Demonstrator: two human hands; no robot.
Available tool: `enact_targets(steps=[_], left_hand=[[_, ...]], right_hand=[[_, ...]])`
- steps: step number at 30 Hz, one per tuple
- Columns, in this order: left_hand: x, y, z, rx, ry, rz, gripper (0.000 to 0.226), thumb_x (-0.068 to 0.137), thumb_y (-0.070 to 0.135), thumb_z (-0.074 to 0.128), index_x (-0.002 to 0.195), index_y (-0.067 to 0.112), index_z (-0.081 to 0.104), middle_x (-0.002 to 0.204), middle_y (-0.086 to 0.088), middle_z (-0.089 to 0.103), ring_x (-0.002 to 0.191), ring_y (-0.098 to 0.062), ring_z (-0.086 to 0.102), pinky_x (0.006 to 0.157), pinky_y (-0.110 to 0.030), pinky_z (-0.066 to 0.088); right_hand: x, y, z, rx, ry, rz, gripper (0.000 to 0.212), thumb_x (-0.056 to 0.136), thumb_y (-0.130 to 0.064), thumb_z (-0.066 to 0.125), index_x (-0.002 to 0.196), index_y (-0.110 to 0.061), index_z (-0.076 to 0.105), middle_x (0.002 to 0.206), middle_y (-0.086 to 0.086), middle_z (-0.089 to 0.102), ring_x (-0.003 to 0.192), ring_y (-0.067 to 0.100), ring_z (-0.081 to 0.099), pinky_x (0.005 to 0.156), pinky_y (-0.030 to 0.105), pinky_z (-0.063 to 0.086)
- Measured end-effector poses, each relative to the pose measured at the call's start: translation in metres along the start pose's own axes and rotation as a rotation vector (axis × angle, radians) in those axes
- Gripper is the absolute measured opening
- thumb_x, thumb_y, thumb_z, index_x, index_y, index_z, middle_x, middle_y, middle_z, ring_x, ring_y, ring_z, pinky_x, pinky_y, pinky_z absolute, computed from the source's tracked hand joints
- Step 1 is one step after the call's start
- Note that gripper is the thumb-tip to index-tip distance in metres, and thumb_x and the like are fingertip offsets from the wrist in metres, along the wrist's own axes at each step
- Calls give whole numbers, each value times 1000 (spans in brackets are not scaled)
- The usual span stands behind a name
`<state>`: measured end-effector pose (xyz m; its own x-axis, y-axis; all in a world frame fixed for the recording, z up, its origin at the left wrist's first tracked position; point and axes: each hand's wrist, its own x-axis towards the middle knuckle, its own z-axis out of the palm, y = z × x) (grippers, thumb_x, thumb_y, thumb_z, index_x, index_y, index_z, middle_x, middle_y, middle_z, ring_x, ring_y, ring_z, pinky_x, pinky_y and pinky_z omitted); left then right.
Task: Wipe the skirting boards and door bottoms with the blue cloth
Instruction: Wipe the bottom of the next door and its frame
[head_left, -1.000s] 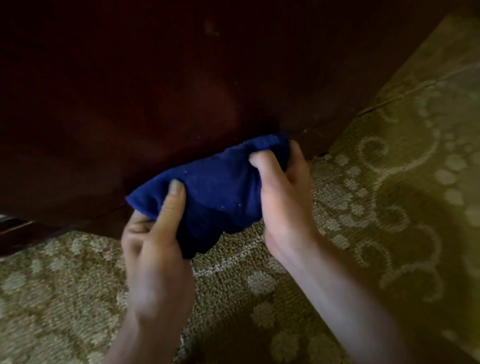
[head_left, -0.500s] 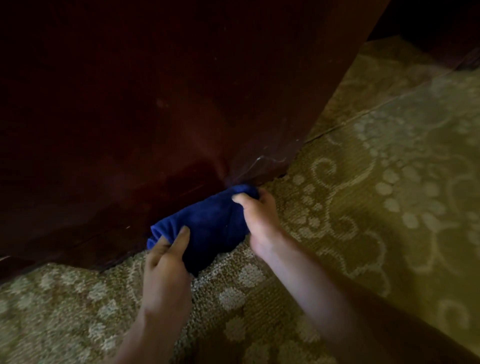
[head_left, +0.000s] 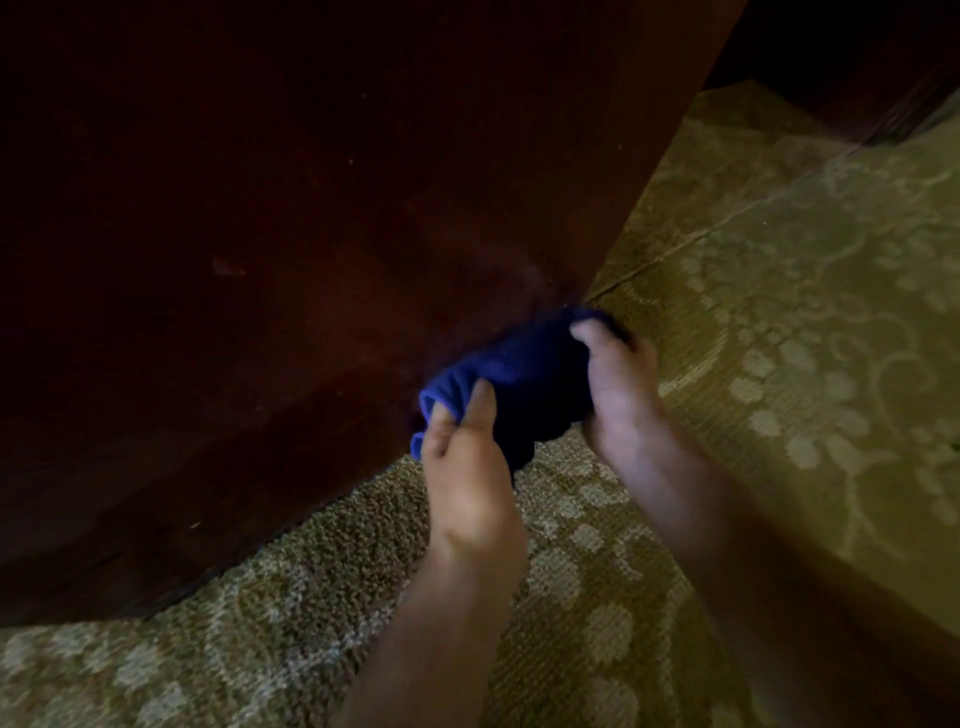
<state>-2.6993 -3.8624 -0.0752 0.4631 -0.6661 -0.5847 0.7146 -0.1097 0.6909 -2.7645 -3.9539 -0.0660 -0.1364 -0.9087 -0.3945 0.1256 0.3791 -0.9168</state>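
Patterned carpet (head_left: 779, 364), dark door (head_left: 311, 208); left hand (head_left: 467, 483) and right hand (head_left: 618, 389) bunch soft, light blue cloth (head_left: 524, 374); both grips closed on its ends.

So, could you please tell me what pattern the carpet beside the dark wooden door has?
The olive-green woven carpet has pale floral scrolls, clearest in the head view.

Blue cloth (head_left: 524, 374) — dark blue, bunched into a thick wad, pressed against the lower corner of the dark reddish-brown door (head_left: 311, 234). Door bottom sits just above the patterned carpet, its surface dim — the cloth's far end is blurred.
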Motion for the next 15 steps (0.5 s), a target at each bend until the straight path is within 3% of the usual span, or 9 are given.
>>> enact_targets(steps=[3, 5, 7, 9, 12, 15], left_hand=[[-35, 27, 1, -17, -74, 232, 27, 103, 8, 46, 122, 16, 63, 111, 4, 75, 107, -6, 69, 89, -20, 55], [-41, 33, 2, -5, -76, 315, 25, 103, 9, 46, 114, 21, 65, 106, 10, 76, 100, -3, 71, 82, -16, 55], [-34, 24, 3, 25, -25, 331, 21, 102, 9, 49, 106, 19, 67, 101, 4, 77, 99, -10, 71, 84, -22, 57], [-16, 5, -4, 53, 47, 208, 18, 102, 12, 52, 110, 19, 67, 108, -1, 74, 105, -17, 69, 94, -34, 56], [0, -4, -21, 24, 232, -92, 41, 101, 14, 54, 141, 11, 51, 141, -13, 56, 126, -31, 57, 107, -50, 45], [-4, 1, -28, -7, 307, -102, 50, 99, 20, 56, 148, 17, 45, 149, -10, 49, 131, -30, 52, 109, -51, 43]], right_hand=[[-19, -35, 2, 58, -125, -262, 15, 87, -10, 63, 100, -16, 65, 95, 5, 71, 86, 20, 69, 71, 32, 55], [-24, -45, 4, 94, -161, -299, 17, 88, -9, 61, 102, -17, 64, 91, 0, 69, 82, 14, 67, 65, 25, 54], [-20, -31, 5, 47, -118, -262, 29, 90, -10, 58, 119, -17, 60, 101, 0, 67, 83, 10, 65, 63, 20, 53], [-14, -7, 4, -50, -78, -179, 36, 92, -10, 56, 128, -14, 54, 111, 5, 65, 87, 13, 63, 68, 25, 52], [-11, 20, 2, -292, -105, -23, 29, 94, -11, 54, 123, -15, 54, 119, 11, 63, 90, 20, 57, 78, 30, 44], [-19, 26, 6, -347, -147, -32, 30, 95, -14, 53, 125, -14, 54, 117, 7, 61, 99, 22, 59, 82, 33, 47]])
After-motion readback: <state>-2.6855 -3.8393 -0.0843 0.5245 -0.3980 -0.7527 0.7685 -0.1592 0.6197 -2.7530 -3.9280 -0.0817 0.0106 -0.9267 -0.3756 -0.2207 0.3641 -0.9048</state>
